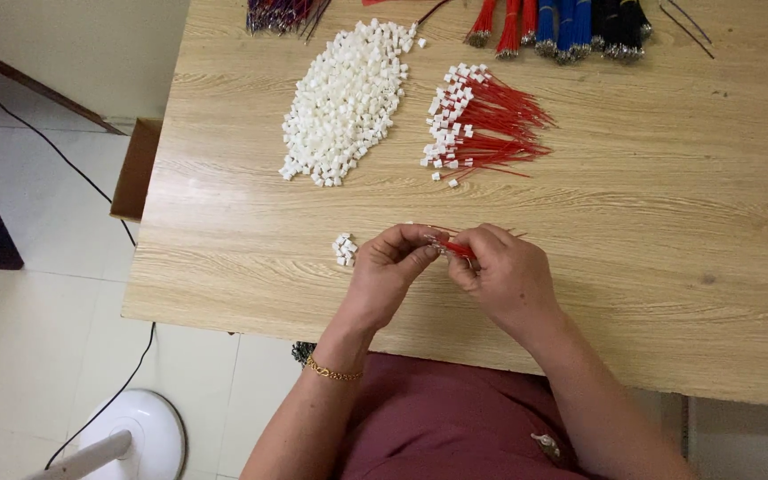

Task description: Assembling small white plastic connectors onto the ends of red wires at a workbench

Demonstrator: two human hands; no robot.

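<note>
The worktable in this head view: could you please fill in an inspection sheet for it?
Surface: wooden table, light grain.
Job's things: red wire pinched between both hands; big heap of white plugs; small clump of plugs by the left hand; finished red wires with plugs.
Clutter: cardboard box at the table's left edge.
Grippers: left hand and right hand, fingertips together on the wire.
Cables: red, blue and black bundles at the far edge; black cord on the floor.
Surroundings: tiled floor, white fan base.

Pale wood-grain table (668,222), white connector housings (344,102), red wires (500,124) — blue and black wire bundles (580,27), maroon garment (455,427)
</note>
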